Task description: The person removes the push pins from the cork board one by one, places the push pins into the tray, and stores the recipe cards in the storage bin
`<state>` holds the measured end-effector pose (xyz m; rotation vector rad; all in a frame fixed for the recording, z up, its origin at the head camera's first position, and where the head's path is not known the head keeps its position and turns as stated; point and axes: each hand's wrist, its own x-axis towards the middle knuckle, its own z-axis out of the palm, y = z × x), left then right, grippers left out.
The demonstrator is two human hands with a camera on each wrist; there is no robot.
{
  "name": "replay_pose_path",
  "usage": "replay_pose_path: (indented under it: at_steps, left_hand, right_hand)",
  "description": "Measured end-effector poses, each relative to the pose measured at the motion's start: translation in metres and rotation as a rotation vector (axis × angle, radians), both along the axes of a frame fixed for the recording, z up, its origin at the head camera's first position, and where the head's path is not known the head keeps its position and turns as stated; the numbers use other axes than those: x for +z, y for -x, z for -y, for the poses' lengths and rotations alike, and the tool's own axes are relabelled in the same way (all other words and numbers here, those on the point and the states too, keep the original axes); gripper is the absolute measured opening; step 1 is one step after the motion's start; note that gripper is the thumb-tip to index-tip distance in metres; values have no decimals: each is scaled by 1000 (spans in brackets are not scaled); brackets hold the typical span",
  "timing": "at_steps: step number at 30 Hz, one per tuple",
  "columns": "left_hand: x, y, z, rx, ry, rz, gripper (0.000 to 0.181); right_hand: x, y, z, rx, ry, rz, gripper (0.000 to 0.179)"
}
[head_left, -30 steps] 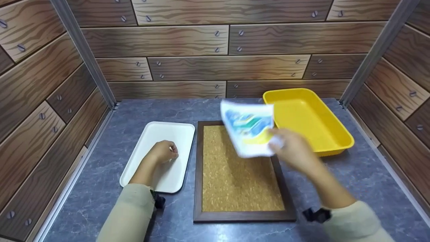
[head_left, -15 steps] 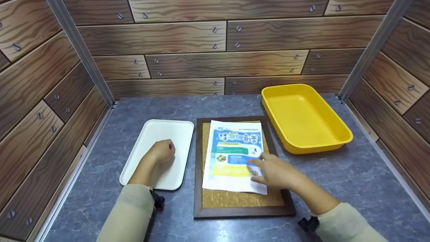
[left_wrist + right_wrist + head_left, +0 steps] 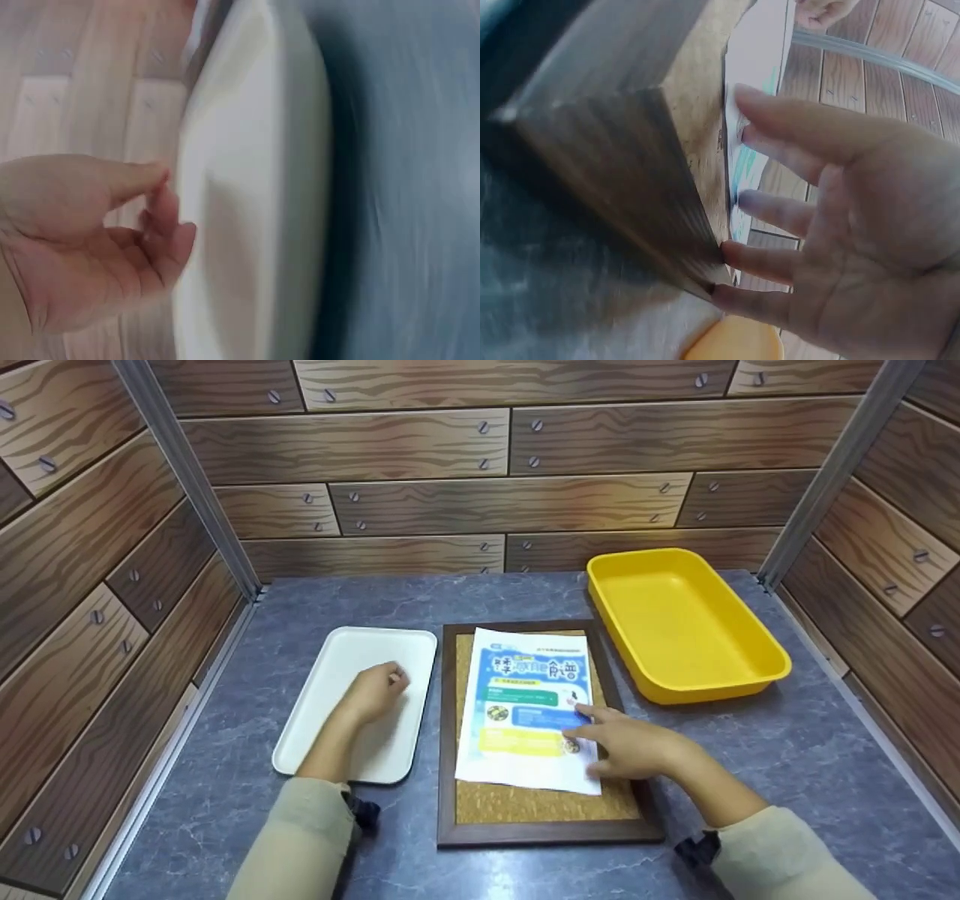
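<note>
A printed sheet of paper (image 3: 525, 712) with blue, green and yellow blocks lies slightly askew on a cork board (image 3: 517, 806) with a dark wooden frame. My right hand (image 3: 637, 744) rests at the sheet's right side with fingers spread, some fingertips on the paper. In the right wrist view the lower fingers (image 3: 757, 262) reach the frame's edge. Over the white tray (image 3: 349, 656) hovers my left hand (image 3: 377, 691), its fingers loosely curled. Its thumb tip meets the index finger in the left wrist view, and I see nothing held there.
A deep yellow tray (image 3: 682, 622) stands at the back right, close to the board's upper right corner. The grey marbled tabletop (image 3: 525, 596) is walled by wood-patterned panels (image 3: 420, 450) at the back and both sides.
The right hand brought the sheet down from the air onto the cork board, let go, and now touches its right side. The left hand has stayed over the white tray, shifting slightly.
</note>
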<state>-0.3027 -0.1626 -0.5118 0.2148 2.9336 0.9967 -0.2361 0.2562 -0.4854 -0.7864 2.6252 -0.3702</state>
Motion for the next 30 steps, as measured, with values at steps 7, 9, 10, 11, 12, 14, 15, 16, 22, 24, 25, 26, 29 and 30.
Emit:
replay_pose_path:
  at_steps: [7,9,10,11,12,14,15,16,22,24,25,26,29,30]
  left_hand:
    - [19,-20,-78,-137,-377,59,17]
    - [18,-23,-94,-170,-377,129,18]
    - [16,-25,-101,-176,-363,155,19]
    - [14,-26,-105,-174,-349,178,19]
    - [12,-27,-109,-165,-331,196,18]
    - [9,-29,-114,-142,-310,212,16]
    - [7,-29,-115,-136,-306,211,16]
    - [6,-30,-116,-129,-308,211,16]
    - [2,-40,-116,-141,-311,206,16]
    - [2,-44,-114,-155,-304,202,15]
    - [2,-45,-113,-160,-305,204,15]
    - [2,-46,-112,-164,-306,203,16]
    - [5,-48,-107,-172,-314,204,17]
    - [6,-47,-105,-173,-322,210,19]
  right_hand:
    - [-8,13,13,-212,221,-40,53]
    - [-10,18,14,-295,291,-3,47]
    - [-11,21,13,-327,327,19,45]
    - [-13,24,13,-359,366,50,43]
    - [-14,27,12,-384,404,81,41]
    - [-17,31,9,-427,476,141,40]
    - [-18,32,7,-441,509,168,41]
    - [-20,34,5,-457,550,199,41]
    - [-25,40,-3,-568,682,320,49]
    - [-25,41,-5,-580,679,335,51]
    - [-25,41,-5,-577,673,337,52]
    - [-25,42,-6,-570,667,339,53]
    - [-22,44,-4,-543,637,312,55]
    - [-21,44,-2,-530,610,284,55]
